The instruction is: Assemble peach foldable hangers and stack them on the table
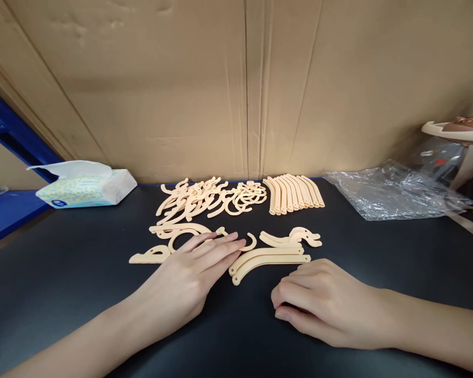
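Note:
My left hand (199, 270) lies with fingers stretched out over some pale, flat curved pieces that look wooden, covering part of them. Around it are a ring-shaped piece (183, 239), a wedge-like piece with a hole (152, 255), long curved strips (179, 228) and a small hook-shaped piece (251, 242). Two long bent strips with end holes (270, 257) lie side by side between my hands. Behind them rests a duck-head-shaped piece (305, 236) beside a curved piece (276, 240). My right hand (319, 302) rests on the table, fingers curled in, with nothing visible in them.
Farther back lie a loose heap of curved pieces (197, 199) and a neat row of bent strips (294, 194) on the black table (63, 294). A tissue pack (82, 184) stands left, clear plastic bags (390, 191) right. Cardboard (161, 89) walls the back.

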Motion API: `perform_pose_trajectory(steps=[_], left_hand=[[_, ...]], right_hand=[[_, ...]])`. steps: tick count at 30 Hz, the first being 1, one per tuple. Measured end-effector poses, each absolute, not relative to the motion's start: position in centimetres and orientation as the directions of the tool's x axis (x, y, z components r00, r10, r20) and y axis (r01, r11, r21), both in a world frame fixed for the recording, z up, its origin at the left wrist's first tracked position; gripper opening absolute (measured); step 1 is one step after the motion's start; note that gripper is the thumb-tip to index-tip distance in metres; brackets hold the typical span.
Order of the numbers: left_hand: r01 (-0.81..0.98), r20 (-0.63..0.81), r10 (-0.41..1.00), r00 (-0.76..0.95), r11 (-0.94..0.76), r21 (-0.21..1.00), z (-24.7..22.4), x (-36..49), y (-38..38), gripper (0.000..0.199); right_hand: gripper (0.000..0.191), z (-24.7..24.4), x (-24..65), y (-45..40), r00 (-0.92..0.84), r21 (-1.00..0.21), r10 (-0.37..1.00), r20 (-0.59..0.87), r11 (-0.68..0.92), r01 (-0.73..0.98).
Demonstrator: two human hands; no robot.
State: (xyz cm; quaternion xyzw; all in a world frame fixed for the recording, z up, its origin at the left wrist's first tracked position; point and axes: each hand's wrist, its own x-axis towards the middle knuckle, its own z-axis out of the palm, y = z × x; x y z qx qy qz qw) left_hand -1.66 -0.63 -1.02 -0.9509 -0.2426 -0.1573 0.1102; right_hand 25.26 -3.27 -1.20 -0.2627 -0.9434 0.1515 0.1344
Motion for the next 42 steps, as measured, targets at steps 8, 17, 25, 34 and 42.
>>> perform_pose_trajectory(steps=[8, 17, 25, 34, 42], left_hand=[[0.525, 0.419, 0.422, 0.804, -0.835, -0.166, 0.0, -1.2, -1.9, 0.074], [0.486, 0.542, 0.470, 0.697, -0.865, 0.125, 0.1, -0.6, -4.0, 0.061], [0.447, 0.467, 0.641, 0.609, -0.764, 0.465, 0.1, 0.6, -4.8, 0.057], [0.333, 0.465, 0.604, 0.648, -0.773, 0.540, -0.7, 1.3, -4.2, 0.063], [0.273, 0.418, 0.609, 0.674, -0.732, 0.624, -0.5, 2.2, -4.3, 0.066]], right_hand=[[0.016, -0.9, 25.1, -3.3, -0.822, -0.367, 0.548, 0.151, 0.804, 0.469], [0.008, -1.2, 25.2, -3.6, -0.790, -0.304, 0.510, 0.341, 0.855, 0.421], [0.035, -1.0, 25.0, -3.5, -0.747, -0.249, 0.484, 0.456, 0.875, 0.414], [0.050, -0.9, 24.9, -3.5, -0.803, -0.175, 0.414, 0.428, 0.910, 0.375], [0.041, -0.4, 24.4, -3.3, -0.845, -0.261, 0.382, 0.375, 0.918, 0.299]])
